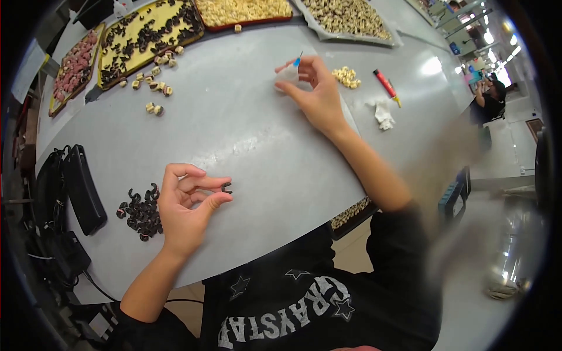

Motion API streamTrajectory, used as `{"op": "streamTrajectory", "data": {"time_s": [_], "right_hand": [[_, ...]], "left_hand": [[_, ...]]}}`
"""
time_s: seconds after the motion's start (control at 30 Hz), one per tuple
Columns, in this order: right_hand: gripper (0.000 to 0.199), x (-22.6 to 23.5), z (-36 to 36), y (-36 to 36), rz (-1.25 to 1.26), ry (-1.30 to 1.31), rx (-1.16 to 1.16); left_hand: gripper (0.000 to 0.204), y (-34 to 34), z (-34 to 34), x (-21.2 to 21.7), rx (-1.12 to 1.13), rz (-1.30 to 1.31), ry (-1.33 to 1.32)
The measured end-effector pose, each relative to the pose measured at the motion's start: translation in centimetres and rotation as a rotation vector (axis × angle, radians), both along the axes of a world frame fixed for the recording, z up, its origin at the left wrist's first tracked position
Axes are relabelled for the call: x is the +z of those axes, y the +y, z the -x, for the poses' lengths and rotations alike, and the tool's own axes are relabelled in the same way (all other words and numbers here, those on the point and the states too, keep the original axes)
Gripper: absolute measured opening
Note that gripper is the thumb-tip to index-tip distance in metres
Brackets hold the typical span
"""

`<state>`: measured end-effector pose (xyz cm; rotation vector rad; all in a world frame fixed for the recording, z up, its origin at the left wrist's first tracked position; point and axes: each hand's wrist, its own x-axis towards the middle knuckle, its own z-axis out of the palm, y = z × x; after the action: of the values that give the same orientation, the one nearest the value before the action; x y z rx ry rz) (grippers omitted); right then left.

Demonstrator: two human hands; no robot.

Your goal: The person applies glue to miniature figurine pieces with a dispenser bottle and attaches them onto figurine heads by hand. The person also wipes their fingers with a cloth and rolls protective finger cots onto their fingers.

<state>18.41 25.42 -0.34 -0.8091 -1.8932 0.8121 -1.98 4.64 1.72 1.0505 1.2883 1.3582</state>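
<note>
Left hand (pixel 184 210) lay palm-up near the front edge of the grey surface (pixel 246 146), fingers narrowed to a pinch on one small black curved clip (pixel 226 188), held clear of the surface between thumb and forefinger. Right hand (pixel 316 93) was stretched out to mid-surface, fingers closed on a thin blue-tipped tool (pixel 298 60) and what looked like a small pale piece (pixel 288 74); which finger bore which I could not tell.

Judgement: the clip is tiny and smooth, so a light, steady pinch with its open side turned outward would suit best; bringing both hands closer together would spare the long reach.

Surroundings: a heap of black clips (pixel 141 213) sat just left of the left hand, touching nothing else. Loose cream-and-brown pieces (pixel 153 82) were scattered toward the far left, near the yellow tray (pixel 146 35) of dark parts. A small cream pile (pixel 346 76) lay just right of the right hand, a red pen-like tool (pixel 384 83) and crumpled white tissue (pixel 383 114) beyond it. A black power brick (pixel 84 188) with cables sat at the left edge. Nothing lay between the two hands.
</note>
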Motion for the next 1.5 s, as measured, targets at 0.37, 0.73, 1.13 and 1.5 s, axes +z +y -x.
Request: {"op": "streamTrajectory", "data": {"time_s": [0.37,0.73,1.13,1.5], "right_hand": [[0.017,2.4,-6.5,3.0,-0.544,-0.61,-0.381],[0.009,2.9,-7.9,-0.1,-0.277,-0.308,-0.2],[0.016,5.4,-3.9,-11.2,0.403,0.168,0.167],[0.015,3.9,-0.3,-14.4,0.462,0.376,0.25]], "left_hand": [[0.035,0.1,0.0,0.5,-0.014,-0.019,-0.038],[0.033,-0.7,-1.0,0.8,-0.036,0.012,-0.009],[0.031,-0.8,-1.0,-0.1,-0.024,-0.139,0.115],[0.028,-0.9,-1.2,-0.2,0.023,-0.262,0.158]]}}
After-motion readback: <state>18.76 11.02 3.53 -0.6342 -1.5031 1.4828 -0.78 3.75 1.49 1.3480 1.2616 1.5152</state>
